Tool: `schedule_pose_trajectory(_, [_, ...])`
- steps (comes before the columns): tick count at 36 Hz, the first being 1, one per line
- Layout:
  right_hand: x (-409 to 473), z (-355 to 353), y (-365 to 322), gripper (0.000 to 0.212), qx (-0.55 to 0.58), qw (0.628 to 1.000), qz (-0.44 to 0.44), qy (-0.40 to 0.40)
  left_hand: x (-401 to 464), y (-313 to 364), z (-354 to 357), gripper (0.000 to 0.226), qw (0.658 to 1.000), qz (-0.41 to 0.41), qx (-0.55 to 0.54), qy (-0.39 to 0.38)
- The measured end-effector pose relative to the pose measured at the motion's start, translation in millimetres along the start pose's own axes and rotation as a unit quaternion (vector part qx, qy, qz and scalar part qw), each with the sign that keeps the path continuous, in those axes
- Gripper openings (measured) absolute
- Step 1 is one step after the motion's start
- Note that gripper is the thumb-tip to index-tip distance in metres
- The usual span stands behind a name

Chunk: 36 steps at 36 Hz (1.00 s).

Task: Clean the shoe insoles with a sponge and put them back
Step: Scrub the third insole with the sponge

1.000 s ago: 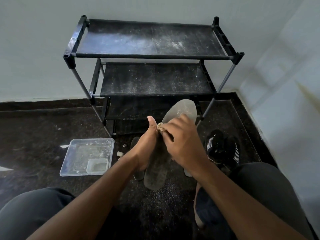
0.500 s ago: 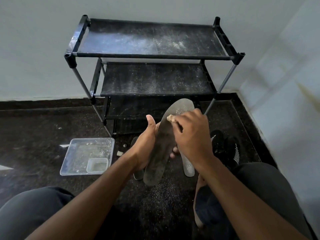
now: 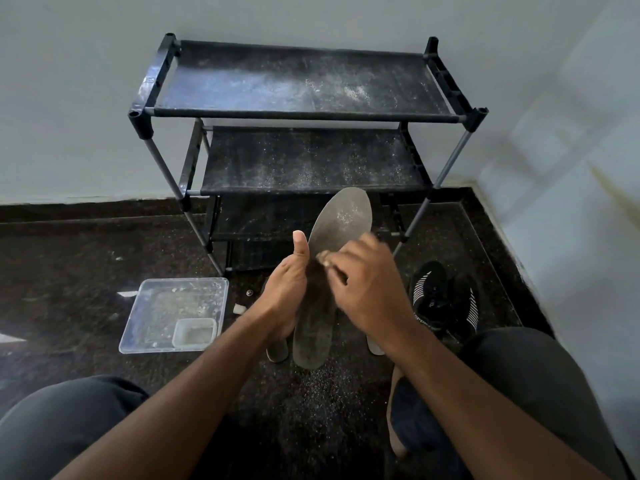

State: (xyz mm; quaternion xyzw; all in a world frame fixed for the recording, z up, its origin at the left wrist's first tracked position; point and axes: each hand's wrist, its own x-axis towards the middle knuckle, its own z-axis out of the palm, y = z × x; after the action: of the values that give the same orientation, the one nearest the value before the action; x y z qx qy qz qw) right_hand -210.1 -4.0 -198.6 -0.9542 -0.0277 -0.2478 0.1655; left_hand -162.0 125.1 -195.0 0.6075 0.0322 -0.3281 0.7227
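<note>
A long grey insole (image 3: 343, 220) stands tilted in front of me, toe end up and speckled with pale dust. My left hand (image 3: 287, 282) holds it from the left side at mid-length, thumb raised. My right hand (image 3: 367, 292) pinches a small tan sponge (image 3: 323, 257) and presses it on the insole's middle. Two more insole ends (image 3: 277, 351) (image 3: 375, 348) lie on the floor behind my hands. A pair of black shoes (image 3: 443, 299) with white stripes sits on the floor to the right.
A black three-tier shoe rack (image 3: 304, 112), dusty, stands against the wall ahead. A clear plastic tray (image 3: 173, 313) with a small tub lies on the dark floor at left. A white scrap (image 3: 239, 309) lies beside it. My knees frame the bottom; a wall closes the right.
My right hand with the sponge has gone up the insole and come back down toward its middle. The insole now stands a little more upright. My left hand keeps its hold.
</note>
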Motion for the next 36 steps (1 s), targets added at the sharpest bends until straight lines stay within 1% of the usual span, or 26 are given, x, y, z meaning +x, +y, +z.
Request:
schedule_pose_trajectory(2, [-2,2,-2,0.010,-0.004,0.999,-0.018,-0.027,-1,1,0,0.073,1.000,-0.005,0.000,0.006])
schedule_pose_trajectory(3, [0,2,1,0.010,-0.011,1.000,-0.011,-0.024,-1,1,0,0.073,1.000,-0.001,-0.003,0.006])
schedule_pose_trajectory(5, [6,-3,10,0.009,-0.017,0.999,0.030,0.006,-2,1,0,0.075,1.000,0.008,-0.008,-0.004])
schedule_pose_trajectory(7, [11,-10,19,0.015,-0.014,0.995,0.084,0.043,-2,2,1,0.082,1.000,0.011,-0.009,-0.026])
schedule_pose_trajectory(9, [12,-13,19,0.014,-0.003,0.993,0.105,0.059,-3,2,1,0.083,0.999,0.012,-0.009,-0.036])
schedule_pose_trajectory(11, [6,-9,9,0.007,0.004,0.996,0.079,0.042,-1,2,0,0.078,1.000,0.007,-0.005,-0.009])
schedule_pose_trajectory(14, [-6,2,-9,0.007,0.019,1.000,0.013,-0.019,0,3,0,0.073,1.000,0.002,0.004,0.030])
schedule_pose_trajectory(16, [-7,4,-11,0.006,0.014,0.999,-0.004,-0.031,0,4,0,0.071,0.999,0.004,0.011,0.048])
schedule_pose_trajectory(18, [0,1,-3,0.005,0.002,1.000,0.018,-0.011,0,4,0,0.070,0.999,0.010,0.010,0.045])
schedule_pose_trajectory(22, [12,-8,18,0.013,-0.001,0.991,0.120,0.057,-1,4,2,0.081,1.000,0.015,0.006,0.002])
schedule_pose_trajectory(23, [12,-8,17,0.012,0.004,0.991,0.123,0.059,-1,4,2,0.081,1.000,0.014,0.005,0.005])
schedule_pose_trajectory(24, [9,-7,14,0.010,0.007,0.993,0.109,0.051,-1,4,2,0.079,1.000,0.012,0.011,0.020])
schedule_pose_trajectory(27, [-3,1,-5,0.007,0.025,0.999,0.016,-0.011,2,3,0,0.069,0.998,0.006,0.029,0.055])
schedule_pose_trajectory(29, [-5,4,-8,0.007,0.021,0.999,-0.009,-0.032,2,3,-1,0.069,0.997,0.004,0.034,0.062])
schedule_pose_trajectory(31, [0,2,0,0.007,0.013,1.000,0.019,-0.013,3,2,-1,0.070,0.998,0.003,0.029,0.059])
schedule_pose_trajectory(34, [10,-5,15,0.013,0.025,0.993,0.115,0.030,2,0,-4,0.079,0.999,0.002,0.005,0.039])
schedule_pose_trajectory(36, [12,-8,19,0.012,0.051,0.985,0.163,0.029,3,-3,-8,0.086,1.000,-0.005,-0.014,0.015])
